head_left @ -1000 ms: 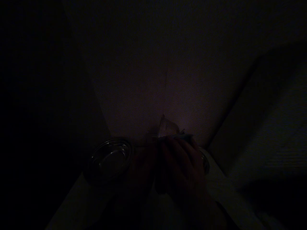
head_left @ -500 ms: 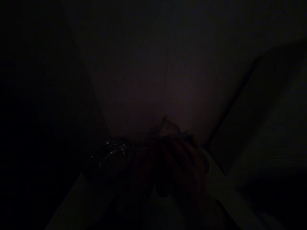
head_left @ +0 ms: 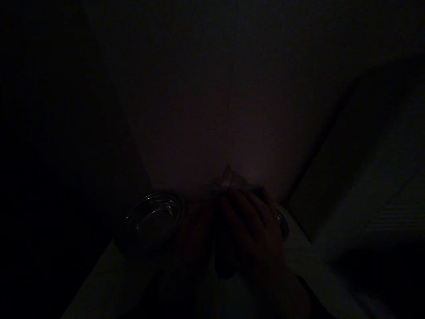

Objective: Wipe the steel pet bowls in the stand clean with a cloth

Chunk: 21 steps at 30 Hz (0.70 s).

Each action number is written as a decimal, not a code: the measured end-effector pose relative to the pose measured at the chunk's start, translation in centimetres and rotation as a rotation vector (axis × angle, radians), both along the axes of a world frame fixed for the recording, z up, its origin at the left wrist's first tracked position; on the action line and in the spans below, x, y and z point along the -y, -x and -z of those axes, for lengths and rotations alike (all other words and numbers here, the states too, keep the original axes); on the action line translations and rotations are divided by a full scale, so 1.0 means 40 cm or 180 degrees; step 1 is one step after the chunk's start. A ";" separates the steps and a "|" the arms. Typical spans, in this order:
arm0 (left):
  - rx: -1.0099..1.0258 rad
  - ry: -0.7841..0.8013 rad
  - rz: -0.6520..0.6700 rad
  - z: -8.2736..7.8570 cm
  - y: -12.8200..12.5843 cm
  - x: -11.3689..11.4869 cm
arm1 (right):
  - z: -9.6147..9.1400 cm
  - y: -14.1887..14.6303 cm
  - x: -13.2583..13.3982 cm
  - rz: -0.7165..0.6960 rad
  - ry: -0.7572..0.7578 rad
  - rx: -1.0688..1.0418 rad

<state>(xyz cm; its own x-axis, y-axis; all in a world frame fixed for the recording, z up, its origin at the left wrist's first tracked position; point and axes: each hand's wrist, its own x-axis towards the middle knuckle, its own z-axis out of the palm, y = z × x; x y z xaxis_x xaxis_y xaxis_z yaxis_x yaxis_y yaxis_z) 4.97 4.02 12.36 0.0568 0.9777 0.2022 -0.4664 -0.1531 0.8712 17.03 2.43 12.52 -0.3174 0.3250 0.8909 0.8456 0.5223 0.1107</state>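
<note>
The scene is very dark. My right hand (head_left: 255,226) is at the lower middle, fingers curled round a small crinkly packet (head_left: 232,179) whose pale tip sticks up above the fingers. My left hand (head_left: 195,230) is barely visible just left of it, close against the same packet; its fingers are lost in the dark. A shiny round metal bowl (head_left: 151,219) stands on the pale surface to the left of both hands.
A pale counter (head_left: 305,257) runs under the hands toward the lower right. A plain wall (head_left: 229,110) with a faint vertical seam rises behind. Another round rim (head_left: 283,223) shows at the right of my right hand.
The hands and packet stay in nearly the same place. The picture dimmed half a second ago and is a little clearer now; the packet's tip has shifted slightly.
</note>
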 end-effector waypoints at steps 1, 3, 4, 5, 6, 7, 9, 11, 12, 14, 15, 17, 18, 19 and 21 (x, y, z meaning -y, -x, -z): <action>0.0017 -0.0007 0.0005 -0.004 -0.001 -0.001 | 0.002 -0.001 -0.002 -0.0023 0.0004 0.0013; 0.0047 -0.0015 -0.0005 -0.009 -0.003 -0.001 | 0.006 -0.004 -0.006 -0.0110 0.0015 0.0076; 0.0057 -0.0010 -0.0020 -0.010 -0.003 -0.002 | 0.006 -0.005 -0.008 -0.0161 0.0004 0.0107; 0.0064 0.0002 -0.0040 -0.009 -0.003 -0.003 | 0.007 -0.007 -0.010 -0.0209 -0.0017 0.0125; 0.0066 0.0024 -0.0060 -0.007 -0.002 -0.004 | 0.007 -0.009 -0.011 -0.0244 -0.0032 0.0137; 0.0066 0.0052 -0.0085 -0.004 0.000 -0.005 | 0.007 -0.010 -0.011 -0.0264 -0.0040 0.0160; 0.0063 0.0107 -0.0125 0.002 0.002 -0.008 | 0.006 -0.013 -0.011 -0.0259 -0.0071 0.0196; 0.0058 0.0131 -0.0125 0.006 0.002 -0.010 | 0.006 -0.014 -0.010 -0.0257 -0.0076 0.0198; 0.0055 0.0124 -0.0109 0.006 0.001 -0.009 | 0.006 -0.015 -0.010 -0.0249 -0.0077 0.0201; 0.0040 0.0082 -0.0053 0.005 -0.001 -0.004 | 0.005 -0.016 -0.009 -0.0180 -0.0062 0.0195; 0.0029 0.0055 -0.0024 0.004 -0.002 -0.001 | 0.004 -0.016 -0.009 -0.0123 -0.0024 0.0191; -0.0010 0.0014 0.0041 0.006 -0.004 0.007 | -0.001 -0.019 -0.009 -0.0006 0.0051 0.0149; -0.0036 0.0002 0.0080 0.009 -0.004 0.010 | -0.004 -0.021 -0.010 0.0036 0.0088 0.0093; -0.0062 -0.0005 0.0117 0.012 -0.004 0.013 | -0.007 -0.023 -0.010 0.0064 0.0134 0.0036; -0.0106 -0.0012 0.0187 0.019 -0.005 0.017 | -0.013 -0.028 -0.010 0.0096 0.0179 -0.0031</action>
